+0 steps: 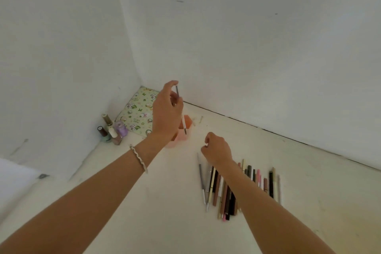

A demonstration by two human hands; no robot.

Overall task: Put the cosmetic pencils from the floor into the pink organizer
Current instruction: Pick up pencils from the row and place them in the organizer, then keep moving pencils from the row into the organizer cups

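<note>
Head view, left hand (166,109): raised over the pink organizer (182,139), its grip pinched on one slim pencil (184,122) held nearly upright, lower tip at the organizer's opening.
Head view, right hand (216,148): hovers above the far end of the pencil pile (226,189), fingers loosely curled, nothing seen in its grip.
Organizer: stands on the floor (144,202) near the wall corner, largely hidden behind the left wrist (its contents cannot be made out).
Pencils: many lie side by side on the floor under the right forearm, well apart from the organizer.
Nearby: nail polish bottles (111,130) and a floral pouch (138,109) in the corner.
Progress: early, by my judgement. One pencil is about to go in, and the pile on the floor is still large.
Left to do: release this pencil, then carry over the rest.
</note>
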